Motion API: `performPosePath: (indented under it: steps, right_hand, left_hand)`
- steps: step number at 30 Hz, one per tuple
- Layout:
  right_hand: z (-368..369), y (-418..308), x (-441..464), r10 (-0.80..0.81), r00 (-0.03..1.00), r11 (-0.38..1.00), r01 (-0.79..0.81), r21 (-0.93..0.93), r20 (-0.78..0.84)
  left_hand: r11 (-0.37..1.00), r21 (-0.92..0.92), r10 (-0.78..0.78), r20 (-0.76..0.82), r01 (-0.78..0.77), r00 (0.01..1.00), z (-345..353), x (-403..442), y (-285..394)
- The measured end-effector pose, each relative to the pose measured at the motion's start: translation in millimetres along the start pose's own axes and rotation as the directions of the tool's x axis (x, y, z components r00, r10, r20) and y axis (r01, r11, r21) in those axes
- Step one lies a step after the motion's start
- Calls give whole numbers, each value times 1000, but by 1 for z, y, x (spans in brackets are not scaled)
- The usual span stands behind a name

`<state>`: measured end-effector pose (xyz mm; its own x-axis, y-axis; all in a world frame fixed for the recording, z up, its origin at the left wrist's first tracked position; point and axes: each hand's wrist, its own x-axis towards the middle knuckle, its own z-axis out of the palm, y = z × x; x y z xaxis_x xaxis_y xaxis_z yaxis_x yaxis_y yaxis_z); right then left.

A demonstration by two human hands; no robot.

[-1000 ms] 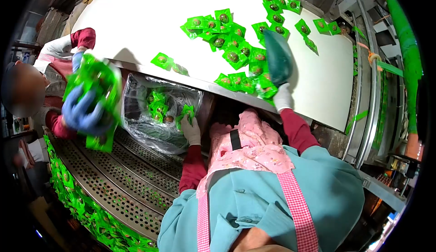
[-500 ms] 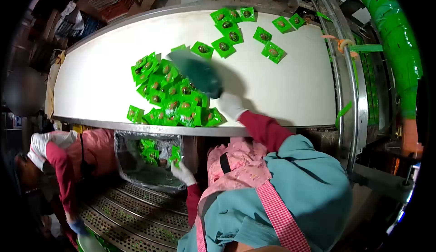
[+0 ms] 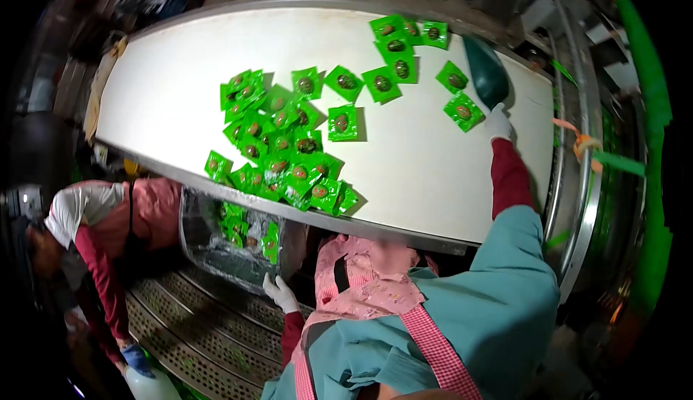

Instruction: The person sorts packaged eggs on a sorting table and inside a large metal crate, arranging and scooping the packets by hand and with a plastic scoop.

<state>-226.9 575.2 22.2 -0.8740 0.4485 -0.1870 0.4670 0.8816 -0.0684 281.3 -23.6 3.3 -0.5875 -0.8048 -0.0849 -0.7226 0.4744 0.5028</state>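
My right hand, in a white glove, is closed on the narrow end of a dark green plastic scoop. The scoop lies low over the right part of the white table, just beside two small green packets. Farther left, a heap of green packets with brown round contents spreads to the table's near edge. My left hand, also gloved, is at the near corner of a plastic-lined bin. Its fingers are apart with nothing in them; whether they touch the bin I cannot tell.
More packets lie at the far side of the table. A co-worker bends down at the left, a blue-gloved hand on a whitish container. Metal rails stand at the right. Perforated metal flooring lies below.
My right hand has swung the scoop away from the heap to the far right of the table. My left hand has drawn back from a packet in the bin. The view has turned slightly.
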Motion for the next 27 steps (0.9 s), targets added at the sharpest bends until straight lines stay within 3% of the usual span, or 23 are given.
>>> performPosePath:
  steps: [2, 4, 6, 7, 8, 10, 12, 15, 16, 17, 18, 20, 22, 24, 27]
  right_hand:
    - [17, -33, -44, -309, 950, 933, 292, -209, -52]
    - [57, -58, -80, -553, 830, 756, 467, -460, -67]
    - [47, -109, -140, -589, 804, 708, 559, -431, 75]
    - [72, -118, -155, -621, 783, 742, 600, -300, 32]
    - [64, -135, -171, -616, 776, 760, 631, -156, 138]
    - [46, -170, -203, -585, 733, 804, 579, 133, 345]
    - [6, -177, -203, -650, 643, 758, 584, 291, 404]
    - [7, -138, -157, -572, 815, 794, 525, 307, 87]
    - [-6, -124, -132, -465, 883, 792, 445, 419, -59]
    - [0, -95, -96, -385, 912, 847, 410, 338, -143]
    - [8, -65, -57, -359, 886, 718, 463, 520, -293]
    - [-48, -57, -26, -110, 992, 864, 61, 500, 69]
    - [-42, -40, 27, -204, 960, 823, 61, 565, 193]
    - [-46, -76, 48, -255, 921, 796, 27, 605, 294]
    - [-27, -152, 64, -421, 812, 780, 98, 618, 403]
  left_hand:
    - [999, 39, -19, 23, 18, 1000, 0, 0, 5]
    - [999, 28, -18, 6, 18, 1000, 3, 2, 5]
    - [1000, -1, -21, 2, 21, 1000, 5, 1, 11]
    - [1000, -5, 0, -9, 0, 1000, 6, 2, 13]
    - [1000, -8, -12, -24, 11, 1000, 8, 0, 16]
    - [999, -48, -5, -5, 5, 1000, 5, 1, 24]
    - [997, -73, -19, -1, 18, 1000, 0, 0, 25]
    - [1000, 6, 15, -8, -15, 1000, -16, -8, 22]
    - [1000, -3, -27, -11, 27, 1000, -21, -12, 17]
    - [998, -16, -68, -13, 68, 998, -24, -16, 13]
    - [997, -17, -75, -11, 75, 997, -26, -19, 8]
    - [981, -108, -164, -13, 162, 986, -27, -28, -1]
    - [972, -115, -207, 2, 206, 978, -28, -38, 4]
    - [974, -111, -191, 53, 196, 980, -29, -49, 15]
    - [987, -99, -125, 39, 128, 991, -23, -53, 26]
